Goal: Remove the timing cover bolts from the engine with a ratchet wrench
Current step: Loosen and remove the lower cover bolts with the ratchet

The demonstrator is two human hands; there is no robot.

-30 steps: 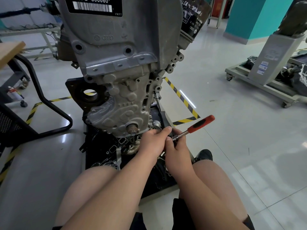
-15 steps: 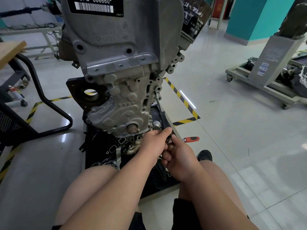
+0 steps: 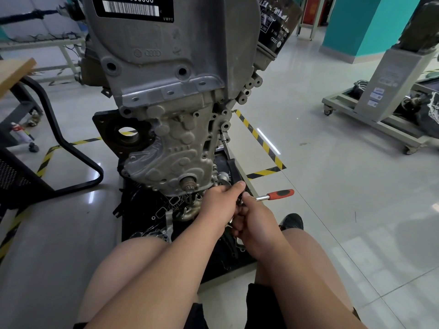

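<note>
Underfoot lies a pale, glossy tiled floor (image 3: 332,186) crossed by yellow-and-black hazard tape (image 3: 260,140); a teal pillar (image 3: 370,24) rises at the upper right of the frame, a grey wheeled trolley (image 3: 370,125) stands at the right edge, and a black chair frame (image 3: 59,138) sits at the left under a wooden tabletop (image 3: 14,70). At centre the engine (image 3: 171,67) stands upright, its timing cover (image 3: 175,148) facing the camera and a black oil filter (image 3: 275,24) at its upper right; it rests on a black tray (image 3: 133,210) that also holds loose metal parts and gaskets (image 3: 166,205). Both hands meet at the lower right corner of the cover; the left hand (image 3: 218,203) curls around the head end of the ratchet wrench (image 3: 280,194), and the right hand (image 3: 254,219) grips its shaft just behind, so the bolt itself is hidden. Only the chrome shaft and red-and-black handle show, pointing right, nearly level. A second ago that handle slanted steeply up to the right; it now sits lower and flatter, and the right hand has rolled down with it.
</note>
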